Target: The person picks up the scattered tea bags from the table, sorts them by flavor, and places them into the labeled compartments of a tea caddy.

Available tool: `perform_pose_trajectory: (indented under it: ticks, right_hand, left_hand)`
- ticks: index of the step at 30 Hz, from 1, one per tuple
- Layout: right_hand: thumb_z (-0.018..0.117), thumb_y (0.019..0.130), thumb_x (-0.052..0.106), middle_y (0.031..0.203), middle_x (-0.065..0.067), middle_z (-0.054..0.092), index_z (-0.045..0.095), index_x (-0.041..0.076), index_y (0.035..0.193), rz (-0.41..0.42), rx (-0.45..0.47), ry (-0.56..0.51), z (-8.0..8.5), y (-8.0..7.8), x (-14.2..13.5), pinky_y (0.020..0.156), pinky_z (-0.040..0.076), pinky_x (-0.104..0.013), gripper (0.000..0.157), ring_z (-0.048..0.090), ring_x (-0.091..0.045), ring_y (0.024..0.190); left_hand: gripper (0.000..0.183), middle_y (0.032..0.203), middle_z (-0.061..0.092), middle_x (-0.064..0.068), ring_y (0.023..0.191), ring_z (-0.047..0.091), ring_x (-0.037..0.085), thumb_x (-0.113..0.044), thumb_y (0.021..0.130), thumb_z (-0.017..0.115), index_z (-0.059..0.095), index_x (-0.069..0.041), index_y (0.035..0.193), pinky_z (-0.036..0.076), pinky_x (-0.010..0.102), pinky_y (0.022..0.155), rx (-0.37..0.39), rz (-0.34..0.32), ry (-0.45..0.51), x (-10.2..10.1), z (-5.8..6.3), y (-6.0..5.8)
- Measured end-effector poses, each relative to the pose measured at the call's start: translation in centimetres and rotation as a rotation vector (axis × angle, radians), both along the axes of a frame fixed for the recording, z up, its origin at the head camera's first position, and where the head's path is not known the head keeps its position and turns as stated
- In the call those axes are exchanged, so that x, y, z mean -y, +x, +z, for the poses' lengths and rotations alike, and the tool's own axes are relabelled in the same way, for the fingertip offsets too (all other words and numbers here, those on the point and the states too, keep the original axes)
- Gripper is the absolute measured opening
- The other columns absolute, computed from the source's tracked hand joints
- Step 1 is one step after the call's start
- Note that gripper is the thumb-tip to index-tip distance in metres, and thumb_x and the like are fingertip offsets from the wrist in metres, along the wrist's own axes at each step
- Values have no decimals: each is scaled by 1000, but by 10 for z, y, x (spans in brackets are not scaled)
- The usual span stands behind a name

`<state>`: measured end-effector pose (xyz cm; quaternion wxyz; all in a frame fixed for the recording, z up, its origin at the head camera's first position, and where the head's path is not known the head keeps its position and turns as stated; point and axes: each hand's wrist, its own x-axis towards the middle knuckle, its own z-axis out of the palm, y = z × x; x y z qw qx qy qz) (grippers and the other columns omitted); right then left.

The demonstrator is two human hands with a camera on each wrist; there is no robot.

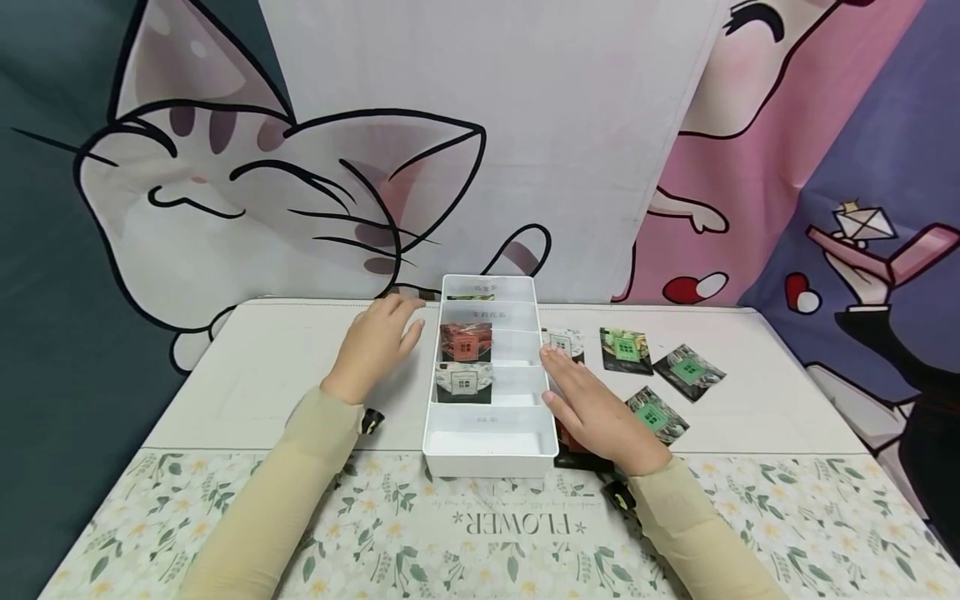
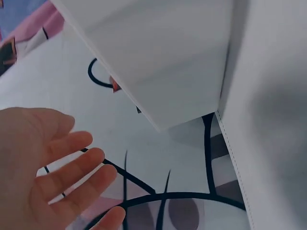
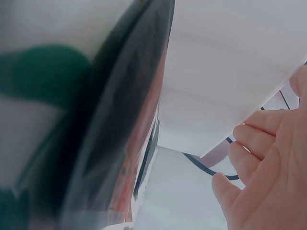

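Observation:
A long white divided box [image 1: 491, 467] stands in the middle of the table, its compartments running front to back. Inside it, on the left side, a red tea-bag-like sachet [image 1: 465, 342] stands behind a white-and-grey one [image 1: 463, 383]; the edge of a green sachet [image 1: 471, 297] shows in the rearmost compartment. My left hand [image 1: 375, 346] hovers left of the box, fingers spread and relaxed, with a gap from its wall in the left wrist view. Along the box's right wall lies my right hand [image 1: 600, 412], fingers extended, fingertips at the rim in the right wrist view. Neither hand holds anything.
Right of the box lie a green sachet [image 1: 626, 350], two grey-and-green ones [image 1: 690, 372] and a white one [image 1: 564, 342] partly behind the right hand. A dark red sachet [image 1: 581, 458] lies beneath that hand. A printed curtain [image 1: 487, 83] hangs behind the table.

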<state>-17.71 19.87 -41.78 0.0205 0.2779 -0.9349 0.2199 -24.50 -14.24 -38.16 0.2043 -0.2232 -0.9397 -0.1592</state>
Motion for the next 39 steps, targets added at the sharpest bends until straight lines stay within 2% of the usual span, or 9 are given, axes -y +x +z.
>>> perform_pose_trajectory:
  ticks: [3,6,10,13,19,23,30,34,39]
  right_hand:
    - [38,111,38,168,-9,21,21,6,162,-3,0,3,-1,0,0,124,20,-54,62,18,-32,154]
    - [37,111,38,168,-9,22,21,6,162,-4,1,3,-3,1,0,124,21,-54,62,20,-34,154]
    - [38,111,37,167,-10,22,21,5,161,1,1,3,-4,1,0,124,20,-54,62,20,-35,153]
    - [39,111,36,167,-10,22,22,5,161,1,0,1,-4,2,0,124,20,-54,61,21,-36,153]
    - [39,111,36,167,-10,23,23,5,161,4,-2,-1,-3,2,-1,123,21,-55,62,21,-36,153]
    - [39,111,37,167,-10,25,24,8,162,-10,25,-26,3,2,-7,123,21,-56,60,20,-34,153]
    - [41,111,35,162,-18,32,30,10,160,-50,49,-73,21,0,-19,119,27,-60,56,29,-38,149]
    - [49,108,35,155,-16,42,42,9,154,-58,78,-52,28,-2,-25,114,35,-60,53,39,-37,143]
    - [61,103,25,134,-17,57,62,3,133,-51,104,-18,31,-2,-31,102,49,-57,37,58,-35,123]
  left_hand:
    - [41,136,61,19,127,56,38,-26,103,59,60,-3,137,48,60,101,-24,-44,-99,2,-3,11]
    - [49,150,50,15,141,44,35,-32,104,57,53,-7,146,33,64,114,1,-92,-167,6,-10,19]
    - [59,165,31,7,153,23,30,-40,106,50,39,-14,157,10,66,122,81,-137,-195,12,-18,26]
    - [62,168,24,3,155,16,29,-44,106,49,34,-17,160,3,67,122,117,-159,-193,15,-23,29]
    - [64,169,20,2,156,12,26,-48,107,44,29,-18,162,0,65,122,175,-194,-219,18,-32,32]
    - [67,169,21,2,155,15,25,-52,107,41,27,-18,162,0,64,122,188,-208,-231,18,-34,34]
    - [72,168,21,1,155,15,24,-50,104,49,24,-17,163,-1,61,123,198,-226,-225,19,-34,34]
    - [73,169,21,1,155,15,23,-50,104,50,23,-17,163,-2,60,124,202,-229,-222,19,-35,34]
    - [74,168,24,4,155,18,24,-58,104,42,25,-15,163,1,61,123,182,-239,-214,19,-36,33]
